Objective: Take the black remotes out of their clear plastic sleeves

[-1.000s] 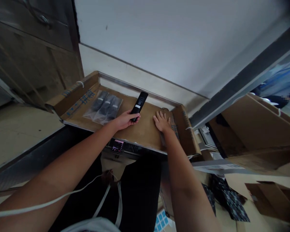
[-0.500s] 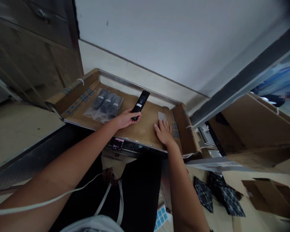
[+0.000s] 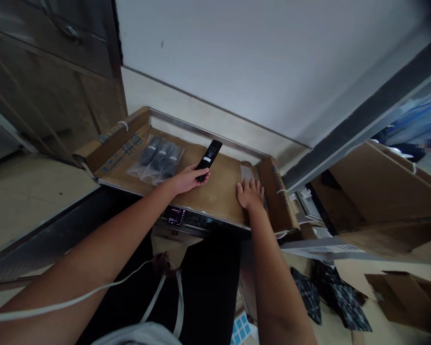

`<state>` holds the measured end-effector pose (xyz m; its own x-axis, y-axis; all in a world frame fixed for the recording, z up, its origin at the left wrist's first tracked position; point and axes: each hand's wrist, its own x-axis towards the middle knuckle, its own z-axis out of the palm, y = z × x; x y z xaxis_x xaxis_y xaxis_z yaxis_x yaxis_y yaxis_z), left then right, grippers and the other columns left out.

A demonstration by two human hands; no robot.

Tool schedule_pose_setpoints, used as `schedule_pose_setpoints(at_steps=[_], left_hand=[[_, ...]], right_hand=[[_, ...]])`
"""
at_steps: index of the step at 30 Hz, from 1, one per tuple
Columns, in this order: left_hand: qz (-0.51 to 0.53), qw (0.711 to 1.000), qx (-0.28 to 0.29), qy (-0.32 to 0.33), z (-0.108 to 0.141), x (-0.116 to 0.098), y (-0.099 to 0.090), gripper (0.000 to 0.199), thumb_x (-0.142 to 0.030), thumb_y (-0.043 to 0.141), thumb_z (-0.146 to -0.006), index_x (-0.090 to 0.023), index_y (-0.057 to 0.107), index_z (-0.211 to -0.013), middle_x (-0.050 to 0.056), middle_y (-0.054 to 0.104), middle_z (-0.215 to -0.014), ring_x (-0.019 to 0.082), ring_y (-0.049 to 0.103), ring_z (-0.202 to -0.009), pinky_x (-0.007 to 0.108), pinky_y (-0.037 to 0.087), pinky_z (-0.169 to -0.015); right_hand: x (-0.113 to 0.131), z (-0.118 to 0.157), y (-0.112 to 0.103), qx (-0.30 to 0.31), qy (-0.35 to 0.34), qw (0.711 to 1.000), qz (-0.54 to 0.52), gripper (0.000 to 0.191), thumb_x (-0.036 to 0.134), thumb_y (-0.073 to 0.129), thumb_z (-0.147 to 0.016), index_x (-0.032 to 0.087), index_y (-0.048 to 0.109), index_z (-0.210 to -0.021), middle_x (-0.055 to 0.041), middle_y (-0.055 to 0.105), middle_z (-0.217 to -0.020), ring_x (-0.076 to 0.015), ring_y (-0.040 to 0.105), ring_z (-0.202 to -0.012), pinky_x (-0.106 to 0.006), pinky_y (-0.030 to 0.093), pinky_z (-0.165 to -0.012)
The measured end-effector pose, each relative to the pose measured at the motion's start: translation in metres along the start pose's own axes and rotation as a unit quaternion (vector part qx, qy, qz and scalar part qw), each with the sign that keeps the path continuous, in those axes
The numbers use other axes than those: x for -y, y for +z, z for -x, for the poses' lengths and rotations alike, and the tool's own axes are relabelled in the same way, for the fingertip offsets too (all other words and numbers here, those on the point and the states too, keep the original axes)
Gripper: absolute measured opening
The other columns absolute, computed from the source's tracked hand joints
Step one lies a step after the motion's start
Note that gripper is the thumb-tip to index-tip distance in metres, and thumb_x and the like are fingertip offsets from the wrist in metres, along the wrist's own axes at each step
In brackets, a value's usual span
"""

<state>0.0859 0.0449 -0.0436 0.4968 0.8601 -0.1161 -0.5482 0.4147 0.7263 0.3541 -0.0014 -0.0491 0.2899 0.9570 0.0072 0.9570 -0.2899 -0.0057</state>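
Observation:
My left hand [image 3: 191,179] is closed around the lower end of a black remote control [image 3: 209,158], which carries a small white label and is held tilted over the cardboard-lined tray [image 3: 215,196]. On the right side of that tray my right hand [image 3: 250,193] lies flat with its fingers spread. Its fingertips rest at a pale translucent sheet or bag [image 3: 245,172], partly hidden under them. To the left of my left hand, a clear plastic bag [image 3: 154,173] holds three dark, long items with white labels, similar to the remote control.
Cardboard sides [image 3: 278,194] border the tray. Below its front edge a lit phone screen [image 3: 175,216] shows. A white cable [image 3: 72,301] crosses my left forearm. On the right stand a large cardboard box [image 3: 384,191], dark patterned bags [image 3: 348,302] and a smaller open box [image 3: 404,294].
My right hand has slid a little to the right with its fingers spread wider. My left hand keeps hold of the remote control. The view has shifted slightly.

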Motion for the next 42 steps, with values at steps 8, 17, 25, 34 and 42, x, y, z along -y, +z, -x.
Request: schedule_pose_setpoints(at_steps=[8,17,25,34,42], left_hand=[[0.007,1.000,0.006,-0.004,-0.003,0.002,-0.004,0.011,-0.009,0.072,-0.084,-0.012,0.064,-0.092,0.006,0.067,-0.085,0.011,0.063,-0.076,0.023,0.051,-0.070],[0.004,1.000,0.002,-0.005,-0.002,0.002,-0.002,0.012,-0.010,0.073,-0.084,-0.012,0.064,-0.091,0.005,0.066,-0.084,0.011,0.063,-0.075,0.023,0.051,-0.070],[0.008,1.000,0.005,-0.005,-0.002,0.001,-0.002,0.010,-0.011,0.071,-0.086,-0.012,0.064,-0.093,0.005,0.067,-0.084,0.011,0.063,-0.073,0.023,0.051,-0.070],[-0.208,0.975,0.042,0.061,-0.005,0.016,-0.001,0.036,-0.042,0.061,-0.096,-0.010,0.068,-0.083,0.005,0.067,-0.070,0.013,0.061,-0.061,0.024,0.048,-0.061],[-0.234,0.969,0.001,0.083,0.002,0.015,0.008,0.017,-0.021,0.057,-0.094,-0.012,0.069,-0.086,0.002,0.061,-0.068,0.011,0.058,-0.056,0.024,0.046,-0.055]], right_hand=[[-0.003,-0.007,0.004,-0.034,-0.009,0.999,0.011,0.066,0.049,0.022,-0.103,0.012,0.038,-0.154,-0.0209,0.029,-0.163,-0.0370,0.023,-0.152,-0.056,0.017,-0.121],[-0.002,-0.009,0.006,-0.062,0.016,0.998,-0.005,0.062,0.039,0.025,-0.101,0.005,0.043,-0.149,-0.0254,0.030,-0.161,-0.0390,0.024,-0.151,-0.056,0.020,-0.120],[0.034,0.010,-0.010,-0.196,-0.044,0.975,-0.096,0.051,0.023,0.030,-0.097,0.007,0.052,-0.140,-0.0227,0.043,-0.154,-0.0375,0.028,-0.149,-0.058,0.020,-0.120],[0.134,0.012,0.011,-0.009,-0.030,0.637,-0.770,0.039,0.055,0.065,-0.081,0.022,0.058,-0.101,-0.0004,0.070,-0.085,-0.0166,0.066,-0.070,-0.028,0.057,-0.063],[0.075,-0.015,0.001,-0.113,0.079,0.795,-0.591,0.037,0.046,0.062,-0.082,0.020,0.054,-0.107,-0.0047,0.069,-0.086,-0.0226,0.068,-0.077,-0.038,0.057,-0.075]])
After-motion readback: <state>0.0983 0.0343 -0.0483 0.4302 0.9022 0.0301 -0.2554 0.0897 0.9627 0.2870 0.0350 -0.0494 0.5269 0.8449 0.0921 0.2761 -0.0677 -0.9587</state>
